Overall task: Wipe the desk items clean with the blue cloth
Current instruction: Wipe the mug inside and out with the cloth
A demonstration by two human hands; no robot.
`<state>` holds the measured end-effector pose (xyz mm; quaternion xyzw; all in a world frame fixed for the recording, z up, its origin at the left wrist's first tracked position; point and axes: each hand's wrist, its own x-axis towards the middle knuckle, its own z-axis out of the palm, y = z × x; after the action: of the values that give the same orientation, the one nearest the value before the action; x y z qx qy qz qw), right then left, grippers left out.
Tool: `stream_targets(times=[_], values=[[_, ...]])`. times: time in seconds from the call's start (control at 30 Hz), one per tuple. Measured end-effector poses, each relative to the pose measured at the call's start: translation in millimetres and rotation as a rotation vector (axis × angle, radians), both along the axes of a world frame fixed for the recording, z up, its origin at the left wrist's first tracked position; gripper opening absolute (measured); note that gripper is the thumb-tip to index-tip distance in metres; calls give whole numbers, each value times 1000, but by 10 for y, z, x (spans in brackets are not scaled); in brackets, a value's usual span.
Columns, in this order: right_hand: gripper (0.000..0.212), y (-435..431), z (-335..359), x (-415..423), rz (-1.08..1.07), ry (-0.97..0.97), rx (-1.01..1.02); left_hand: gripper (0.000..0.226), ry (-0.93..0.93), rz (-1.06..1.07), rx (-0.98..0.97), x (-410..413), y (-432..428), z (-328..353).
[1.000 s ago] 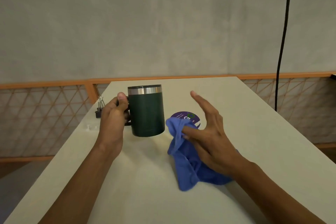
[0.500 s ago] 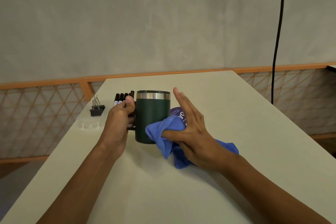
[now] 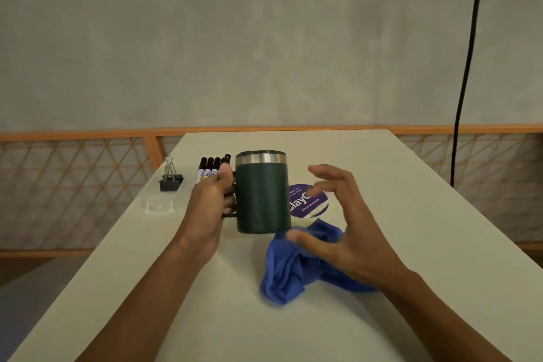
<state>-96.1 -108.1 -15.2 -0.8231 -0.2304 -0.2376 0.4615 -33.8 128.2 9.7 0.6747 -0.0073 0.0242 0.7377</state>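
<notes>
Our left hand [image 3: 208, 203] grips the handle of the upright dark green metal mug [image 3: 261, 197]. The crumpled blue cloth [image 3: 288, 273] lies just right of the mug's base, right under our right hand [image 3: 346, 232], which is spread wide and holding nothing, so that's the closer hand.

Right hand [image 3: 352, 232] lifted off mug [image 3: 261, 200]; blue cloth [image 3: 291, 270] slumped onto desk [image 3: 293, 332].

**Only one thing readable here**

The purple round disc [image 3: 308, 203] has big white letters, "clay" plus maybe a C, partly hidden by the green mug [image 3: 261, 194]. Below that it says "Clean as you go". The tiny line above is too small to read, and the labels on the markers [image 3: 209, 170] are too blurry.
</notes>
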Motion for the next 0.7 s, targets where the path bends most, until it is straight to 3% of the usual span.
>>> stream_targets(times=[0.07,0.17,0.23,0.37,0.43,0.57,0.63,0.67,0.7], values=[[109,4,-12,58,38,41,-70,39,-9,-71,18,-82,-93,31],[136,-83,18,96,84,63,-151,51,-8,-156,-9,-167,-181,42],[134,-123,34,94,102,59,-172,56,3,-211,-38,-178,-187,24],[127,-160,31,81,130,58,-107,37,39,-258,-86,-127,-155,6],[127,-180,61,65,146,82,-78,40,-38,-256,45,-116,-126,12],[127,-228,126,25,202,192,34,44,-316,-219,521,-169,-9,17],[126,-274,151,32,223,224,61,36,-362,-280,554,-161,68,32],[126,-301,159,40,229,242,69,41,-362,-352,514,-155,113,46],[125,-331,166,42,236,264,72,60,-366,-422,466,-128,161,43]])
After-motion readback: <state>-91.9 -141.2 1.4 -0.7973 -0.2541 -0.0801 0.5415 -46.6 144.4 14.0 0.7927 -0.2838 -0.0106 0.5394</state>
